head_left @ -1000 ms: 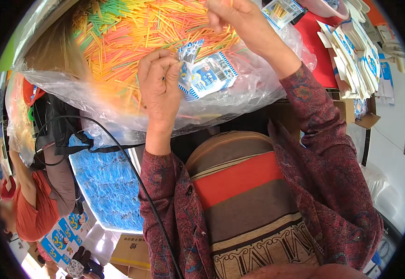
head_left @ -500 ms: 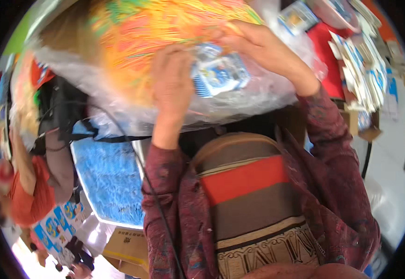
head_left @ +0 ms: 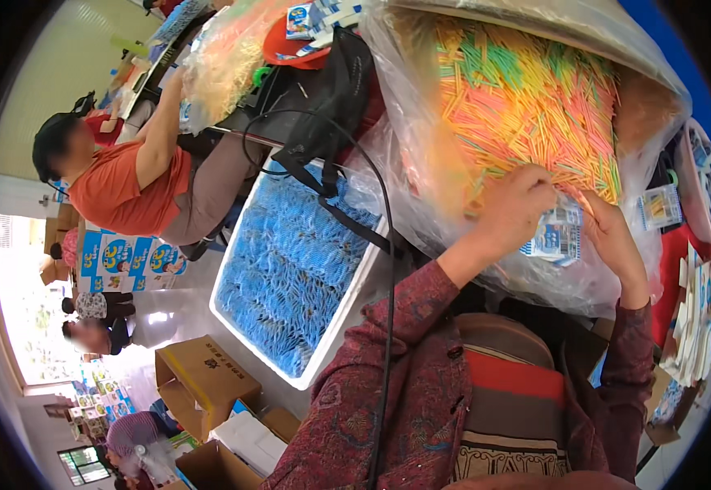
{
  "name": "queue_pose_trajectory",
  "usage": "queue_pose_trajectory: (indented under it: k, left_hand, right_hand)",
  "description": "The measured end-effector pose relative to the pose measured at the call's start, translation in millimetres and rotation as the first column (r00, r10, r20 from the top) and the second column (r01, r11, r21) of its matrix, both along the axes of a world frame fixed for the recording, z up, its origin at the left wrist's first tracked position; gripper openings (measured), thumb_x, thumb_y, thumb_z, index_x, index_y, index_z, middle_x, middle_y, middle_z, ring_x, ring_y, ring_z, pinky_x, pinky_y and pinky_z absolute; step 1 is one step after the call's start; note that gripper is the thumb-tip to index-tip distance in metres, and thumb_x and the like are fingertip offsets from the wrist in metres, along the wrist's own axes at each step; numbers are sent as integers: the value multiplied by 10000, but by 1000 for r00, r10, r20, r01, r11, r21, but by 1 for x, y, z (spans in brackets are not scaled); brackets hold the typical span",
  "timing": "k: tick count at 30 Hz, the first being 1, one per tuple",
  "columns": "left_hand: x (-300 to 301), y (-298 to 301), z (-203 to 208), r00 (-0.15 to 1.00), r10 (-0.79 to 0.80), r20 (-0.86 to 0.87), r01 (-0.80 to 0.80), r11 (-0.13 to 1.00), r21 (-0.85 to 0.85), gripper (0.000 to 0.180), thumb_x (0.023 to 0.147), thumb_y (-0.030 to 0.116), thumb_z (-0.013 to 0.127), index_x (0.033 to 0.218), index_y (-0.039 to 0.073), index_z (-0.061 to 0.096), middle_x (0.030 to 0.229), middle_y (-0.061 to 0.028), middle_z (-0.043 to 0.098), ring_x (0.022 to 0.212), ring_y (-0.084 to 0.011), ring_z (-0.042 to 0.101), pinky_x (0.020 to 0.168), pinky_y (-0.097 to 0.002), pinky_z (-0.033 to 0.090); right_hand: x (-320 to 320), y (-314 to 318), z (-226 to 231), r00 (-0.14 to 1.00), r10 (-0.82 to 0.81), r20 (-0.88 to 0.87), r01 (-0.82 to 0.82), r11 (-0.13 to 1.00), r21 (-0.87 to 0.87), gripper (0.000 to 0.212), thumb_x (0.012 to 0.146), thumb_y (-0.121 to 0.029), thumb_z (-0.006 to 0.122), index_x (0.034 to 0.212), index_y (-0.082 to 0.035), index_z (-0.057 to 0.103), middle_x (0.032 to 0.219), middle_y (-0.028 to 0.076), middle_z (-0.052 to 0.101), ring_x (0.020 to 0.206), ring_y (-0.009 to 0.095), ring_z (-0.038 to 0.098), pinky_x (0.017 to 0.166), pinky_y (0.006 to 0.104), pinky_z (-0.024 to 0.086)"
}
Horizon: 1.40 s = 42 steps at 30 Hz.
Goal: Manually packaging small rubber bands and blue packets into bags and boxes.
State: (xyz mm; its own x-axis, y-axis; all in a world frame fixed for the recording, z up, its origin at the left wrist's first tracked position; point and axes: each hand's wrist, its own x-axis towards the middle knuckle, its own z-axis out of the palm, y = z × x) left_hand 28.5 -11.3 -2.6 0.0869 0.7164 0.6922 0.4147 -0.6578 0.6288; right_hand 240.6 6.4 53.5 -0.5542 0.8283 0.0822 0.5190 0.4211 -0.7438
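A small blue-and-white plastic packet (head_left: 556,235) hangs between my hands, over the near edge of a clear plastic liner. My left hand (head_left: 515,204) is closed at the packet's upper left, its fingers curled and partly hiding the top. At the upper right edge, my right hand (head_left: 613,235) pinches the packet between thumb and fingers. Just beyond both hands lies a heap of thin sticks (head_left: 527,122) in yellow, orange, pink and green, inside the lined box. Whether my fingertips also hold sticks is hidden.
A white tray (head_left: 245,214) full of blue netted pieces stands to my left, with a black strap (head_left: 343,214) across it. A black cable (head_left: 388,278) runs down before me. Another packet (head_left: 659,207) and stacked cartons (head_left: 686,327) are at right. A co-worker in orange (head_left: 131,188) sits at left.
The view has swung left, so the box, packet and my hands appear farther right. Both hands remain at the packet, and my left fingers now look more curled.
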Motion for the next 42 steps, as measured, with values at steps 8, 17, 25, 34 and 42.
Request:
queue_pose_trajectory:
  k: [8,17,25,34,42]
  left_hand:
    - [-2,-1,9,997,-3,-79,7,999,42,92,752,8,642,790,56,574,921,-102,562,847,-292,574,701,-385,473]
    - [2,0,-6,997,-13,71,25,985,-169,60,784,6,604,824,46,583,914,-120,542,872,-313,562,730,-389,462]
    - [3,4,-8,899,-86,430,226,931,-288,77,827,-4,668,863,40,616,998,-58,555,947,-183,541,825,-296,451]
    - [6,-7,-19,804,-104,585,359,870,-338,78,870,19,663,921,48,611,1085,-48,522,1021,-152,514,886,-284,443]
    - [8,-7,-17,767,-140,626,411,856,-312,64,884,7,643,919,45,605,1087,-45,522,994,-137,518,866,-268,446]
  right_hand:
    - [-5,7,-11,986,-102,134,99,995,30,290,937,-11,463,1215,37,531,937,117,639,842,186,591,775,292,465]
    - [-22,-4,-1,915,-374,-152,307,889,-339,192,987,-150,502,1087,-13,592,756,9,565,645,65,483,563,231,400]
    - [-3,19,2,298,-438,-848,-64,877,-475,201,1019,-265,481,1047,-76,541,874,33,606,781,149,605,732,304,497]
    - [-59,-1,26,264,-236,-935,108,971,-215,225,1048,-247,408,1069,-36,480,982,102,600,986,168,588,909,342,458]
    - [-63,-2,24,369,-149,-917,98,988,-122,210,1048,-232,405,1057,-37,483,1022,101,608,1012,183,588,937,352,448]
